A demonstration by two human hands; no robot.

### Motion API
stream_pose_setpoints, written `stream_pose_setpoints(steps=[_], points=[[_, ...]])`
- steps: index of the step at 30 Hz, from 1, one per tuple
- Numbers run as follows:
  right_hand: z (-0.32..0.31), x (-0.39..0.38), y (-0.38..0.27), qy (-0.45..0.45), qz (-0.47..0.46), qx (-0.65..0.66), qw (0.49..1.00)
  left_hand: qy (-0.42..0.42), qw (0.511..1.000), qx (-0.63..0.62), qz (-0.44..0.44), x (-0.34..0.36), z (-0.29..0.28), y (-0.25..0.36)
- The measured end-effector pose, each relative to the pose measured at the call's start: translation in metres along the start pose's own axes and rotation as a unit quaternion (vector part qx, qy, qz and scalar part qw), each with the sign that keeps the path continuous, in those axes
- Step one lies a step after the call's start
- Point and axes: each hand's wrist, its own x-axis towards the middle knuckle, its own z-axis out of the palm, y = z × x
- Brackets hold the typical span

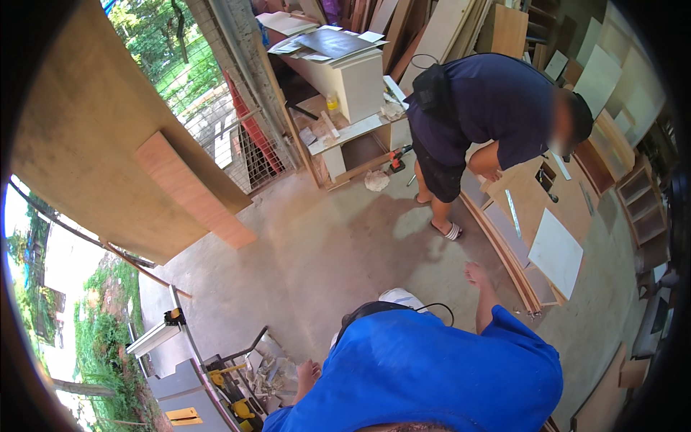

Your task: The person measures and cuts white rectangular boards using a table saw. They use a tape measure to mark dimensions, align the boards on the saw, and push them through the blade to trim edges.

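Note:
My blue shirt (432,381) fills the lower middle of the view. My right hand (475,274) is raised over the concrete floor (324,245) with its fingers apart and nothing in it. My left hand (309,372) hangs low beside a heap of scraps (270,371) next to a table saw (216,381); its fingers look curled, and it is too small to show a grip. A white rounded object (400,297) with a black cable sits just above my shirt.
Another person in a dark blue shirt (497,108) bends over flat wooden panels (540,216) at the right. Large plywood sheets (108,137) lean at the left. A white cabinet (356,79) and a red drill (394,160) are at the back.

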Motion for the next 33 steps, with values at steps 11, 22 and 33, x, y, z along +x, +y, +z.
stream_pose_setpoints(steps=[11,22,33], points=[[-0.097,0.142,-0.017,0.055,-0.366,-0.635,0.678,-0.127,0.984,0.095,0.084,-0.066,0.212,0.084],[-0.115,0.128,0.010,0.161,-0.144,-0.054,0.975,-0.171,0.911,0.369,0.069,-0.058,0.241,0.109],[-0.131,0.071,-0.034,0.106,-0.067,0.334,0.934,-0.156,0.935,0.290,0.134,-0.049,0.319,0.239]])
